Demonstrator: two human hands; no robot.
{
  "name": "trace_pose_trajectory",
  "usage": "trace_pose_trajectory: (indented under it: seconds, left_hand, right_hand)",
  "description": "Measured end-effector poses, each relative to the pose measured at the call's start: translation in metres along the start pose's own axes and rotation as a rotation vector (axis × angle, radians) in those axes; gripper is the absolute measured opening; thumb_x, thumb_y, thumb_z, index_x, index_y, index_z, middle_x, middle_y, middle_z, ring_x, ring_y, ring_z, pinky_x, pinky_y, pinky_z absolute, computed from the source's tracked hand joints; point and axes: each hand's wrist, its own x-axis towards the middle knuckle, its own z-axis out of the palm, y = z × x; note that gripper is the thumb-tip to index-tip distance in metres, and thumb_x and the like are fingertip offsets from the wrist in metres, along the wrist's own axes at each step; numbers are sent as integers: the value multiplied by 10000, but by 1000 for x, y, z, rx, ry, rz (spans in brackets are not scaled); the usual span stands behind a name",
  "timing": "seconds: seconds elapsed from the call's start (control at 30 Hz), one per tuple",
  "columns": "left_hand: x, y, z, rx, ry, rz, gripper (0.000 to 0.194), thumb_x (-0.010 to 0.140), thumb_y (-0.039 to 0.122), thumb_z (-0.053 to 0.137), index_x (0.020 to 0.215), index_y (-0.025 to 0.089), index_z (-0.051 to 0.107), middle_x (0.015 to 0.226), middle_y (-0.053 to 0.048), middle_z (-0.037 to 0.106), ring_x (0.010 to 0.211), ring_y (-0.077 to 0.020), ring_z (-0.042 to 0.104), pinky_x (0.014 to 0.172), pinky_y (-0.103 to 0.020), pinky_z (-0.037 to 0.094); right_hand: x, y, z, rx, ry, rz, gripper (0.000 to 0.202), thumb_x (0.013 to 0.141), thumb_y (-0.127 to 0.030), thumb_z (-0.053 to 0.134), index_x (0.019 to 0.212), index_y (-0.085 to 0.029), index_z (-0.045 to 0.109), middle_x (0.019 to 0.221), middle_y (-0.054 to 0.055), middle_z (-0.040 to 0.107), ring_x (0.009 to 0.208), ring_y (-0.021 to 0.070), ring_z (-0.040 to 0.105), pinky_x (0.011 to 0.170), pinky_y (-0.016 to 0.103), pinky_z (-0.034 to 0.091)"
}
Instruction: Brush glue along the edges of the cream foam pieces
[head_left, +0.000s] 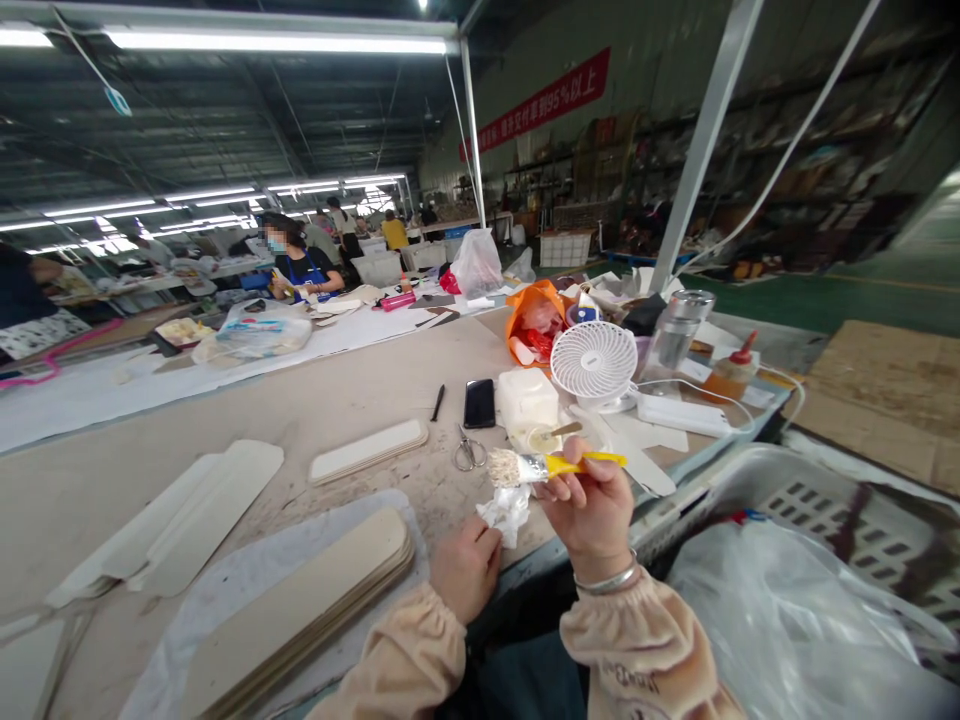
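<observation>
My right hand grips a paintbrush by its yellow handle, its pale, clotted bristles pointing left above the table. My left hand is closed at the table's near edge, with a crumpled white tissue at its fingertips, just below the brush. Beyond the brush stands a cut-open white plastic container with a stick at its opening. Scissors lie left of the bristles. A stack of long pale boards with rounded ends rests on a white sheet to the left of my left hand.
Behind the scissors are a phone and a black pen-like tool. More pale pieces lie left. A white fan, glue bottle and orange bag stand right. A plastic crate is beside me; a co-worker sits across.
</observation>
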Motion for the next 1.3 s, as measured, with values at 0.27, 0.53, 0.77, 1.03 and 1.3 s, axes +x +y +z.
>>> trace_pose_trajectory:
  seconds: [0.27,0.53,0.77,1.03,1.3]
  left_hand:
    - [0,5,14,-99,-95,-61,197,813,48,485,787,179,631,872,-94,656,829,-228,627,700,-340,505]
    - [-29,-10,-16,-398,103,-97,145,888,126,473,949,191,588,992,-80,682,886,-178,654,792,-292,524]
    - [-111,-51,-64,-327,101,-58,216,924,203,488,709,209,515,641,3,542,586,-126,547,561,-235,433]
    - [-164,-77,-73,-408,198,-160,177,937,240,447,842,232,596,729,-21,636,659,-153,627,619,-229,531]
    - [-162,-80,-70,-452,226,-152,196,906,170,427,877,241,607,737,-8,637,659,-140,634,598,-200,525]
  right_hand:
    - [-2,1,2,-70,-31,-17,70,697,-281,581,692,-212,568,379,-80,316,457,108,416,531,217,385]
    - [4,-9,-2,-78,49,-49,164,757,-368,630,735,-208,603,421,-65,388,489,109,459,546,220,413]
    - [18,-17,-16,-349,233,-312,225,798,-425,621,822,-203,600,488,-64,481,525,135,537,568,257,447]
    - [25,-24,-28,-1111,534,-596,342,825,-529,603,767,-192,588,503,-40,533,573,182,599,687,328,465]
    - [47,-17,-48,-1980,428,-352,607,903,-652,355,695,-171,662,613,106,667,637,243,625,620,319,373]
